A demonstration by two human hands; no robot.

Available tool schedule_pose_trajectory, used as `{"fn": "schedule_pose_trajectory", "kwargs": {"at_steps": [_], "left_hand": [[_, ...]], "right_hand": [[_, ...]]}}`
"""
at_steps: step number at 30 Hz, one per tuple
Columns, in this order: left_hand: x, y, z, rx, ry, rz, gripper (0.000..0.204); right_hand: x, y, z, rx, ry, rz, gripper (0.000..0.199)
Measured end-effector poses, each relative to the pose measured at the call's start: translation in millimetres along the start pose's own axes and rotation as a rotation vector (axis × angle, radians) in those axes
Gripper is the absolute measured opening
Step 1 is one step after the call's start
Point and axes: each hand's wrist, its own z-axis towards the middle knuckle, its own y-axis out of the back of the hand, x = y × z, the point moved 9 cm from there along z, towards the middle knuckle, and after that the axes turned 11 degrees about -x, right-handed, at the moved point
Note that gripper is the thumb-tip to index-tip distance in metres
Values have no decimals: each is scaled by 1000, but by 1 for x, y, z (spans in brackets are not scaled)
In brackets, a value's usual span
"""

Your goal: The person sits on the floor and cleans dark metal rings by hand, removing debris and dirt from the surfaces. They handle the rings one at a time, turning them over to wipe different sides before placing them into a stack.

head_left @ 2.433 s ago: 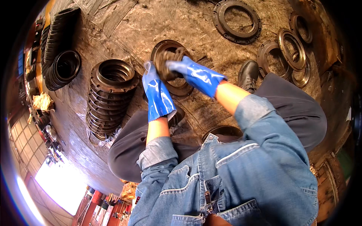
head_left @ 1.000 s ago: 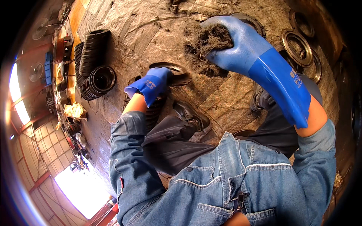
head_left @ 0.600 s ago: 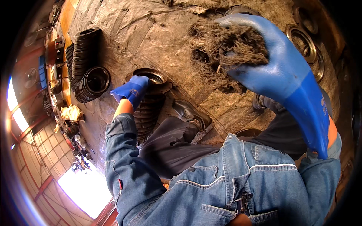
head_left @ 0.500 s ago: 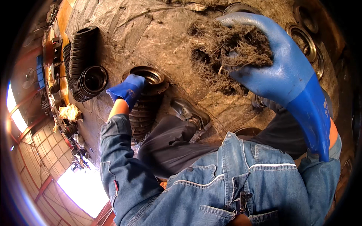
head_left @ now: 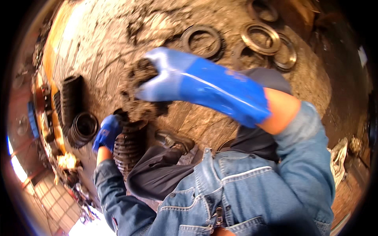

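My right hand, in a long blue rubber glove, is closed round a clump of dark, tangled thread waste. Frayed strands hang below the fingers, close above the top of a stack of ribbed dark metal rings. My left hand, also gloved in blue, grips the edge of a dark metal ring at the top of that stack. The thread clump partly covers this ring, and motion blurs the area, so its tilt is hard to tell.
At the left, more rings form a long dark row, with a round end facing up. Several loose rings lie on the stained ground sheet, among them a dark one and a shiny one. My shoe is right of the stack.
My right hand has swung left with the thread clump, from the open ground at the right to beside my left hand. The view has shifted; my left hand stays at the stack's top.
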Motion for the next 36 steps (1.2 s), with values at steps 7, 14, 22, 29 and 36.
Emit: {"fn": "schedule_pose_trajectory", "kwargs": {"at_steps": [7,14,22,29,36], "left_hand": [[-83,95,-79,-289,87,-1192,42],[-158,109,-101,-321,24,-1341,33],[-168,58,-43,-289,-38,-1368,31],[-177,47,-51,-250,5,-1238,35],[-185,33,-57,-163,103,-1153,37]], "right_hand": [[-11,13,45,-221,134,180,81],[-43,173,-28,-842,357,240,74],[-340,303,-54,-881,-400,-208,43],[-411,237,1,-633,-553,-1001,37],[-499,224,95,-111,-838,-1266,33]]}}
